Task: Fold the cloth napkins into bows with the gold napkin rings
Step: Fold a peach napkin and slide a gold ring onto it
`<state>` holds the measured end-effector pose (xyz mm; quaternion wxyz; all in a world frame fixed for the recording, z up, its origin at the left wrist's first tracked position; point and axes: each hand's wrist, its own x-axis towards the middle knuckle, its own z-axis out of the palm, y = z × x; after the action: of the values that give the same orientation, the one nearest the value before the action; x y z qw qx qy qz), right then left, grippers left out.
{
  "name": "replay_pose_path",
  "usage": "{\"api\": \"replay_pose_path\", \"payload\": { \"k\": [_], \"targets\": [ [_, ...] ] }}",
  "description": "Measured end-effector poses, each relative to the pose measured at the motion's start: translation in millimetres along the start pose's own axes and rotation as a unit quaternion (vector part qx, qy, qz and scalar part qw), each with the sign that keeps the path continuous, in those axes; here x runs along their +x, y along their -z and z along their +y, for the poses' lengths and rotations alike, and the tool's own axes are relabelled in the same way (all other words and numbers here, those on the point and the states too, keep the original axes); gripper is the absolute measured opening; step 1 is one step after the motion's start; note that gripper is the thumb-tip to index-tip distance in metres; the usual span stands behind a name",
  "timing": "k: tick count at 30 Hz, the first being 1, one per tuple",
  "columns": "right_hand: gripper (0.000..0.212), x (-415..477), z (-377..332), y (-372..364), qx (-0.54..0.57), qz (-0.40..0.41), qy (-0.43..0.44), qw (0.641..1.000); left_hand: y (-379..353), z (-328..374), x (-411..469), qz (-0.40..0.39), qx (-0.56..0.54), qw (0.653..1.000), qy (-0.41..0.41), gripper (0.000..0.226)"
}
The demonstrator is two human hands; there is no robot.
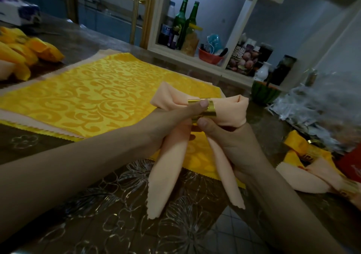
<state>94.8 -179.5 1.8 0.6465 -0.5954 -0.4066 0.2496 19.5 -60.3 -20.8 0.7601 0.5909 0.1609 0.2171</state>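
A peach napkin (168, 167) shaped as a bow is held above the table, its two loops spread left and right and two tails hanging down. A gold napkin ring (210, 108) wraps its middle. My left hand (175, 120) grips the bow's centre, thumb pressed on the ring. My right hand (230, 142) pinches the ring from below with its thumb while its fingers curl behind the right loop. A flat yellow patterned napkin (93, 99) lies on the table beneath.
Finished yellow and peach bows (21, 54) lie at the far left. More bows with gold rings (312, 167) rest at the right by a red box (351, 163). Crinkled plastic wrap (312, 105) sits at right; shelves with bottles (181, 25) stand behind.
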Motion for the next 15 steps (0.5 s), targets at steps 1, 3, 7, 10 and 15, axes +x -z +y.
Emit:
{"api": "replay_pose_path", "payload": {
  "k": [1, 3, 7, 10, 15],
  "targets": [
    [0.024, 2, 3, 3, -0.015, 0.014, 0.004, 1.0, 1, -1, 1, -0.017, 0.01, 1.0, 0.0, 0.046],
    [0.017, 2, 2, 5, -0.046, 0.022, 0.003, 0.999, 2, -1, 1, -0.025, 0.031, 0.999, 0.01, 0.055],
    [0.015, 3, 2, 10, -0.112, 0.017, -0.024, 0.993, 5, 2, 4, -0.028, 0.061, 0.996, 0.058, 0.054],
    [0.01, 5, -2, 14, -0.124, -0.004, -0.051, 0.991, 6, 3, 6, -0.047, 0.047, 0.993, 0.094, 0.028],
    [0.008, 9, -4, 19, -0.103, -0.02, -0.096, 0.99, 5, 4, 13, -0.039, 0.009, 0.995, 0.095, 0.027]
  ]
}}
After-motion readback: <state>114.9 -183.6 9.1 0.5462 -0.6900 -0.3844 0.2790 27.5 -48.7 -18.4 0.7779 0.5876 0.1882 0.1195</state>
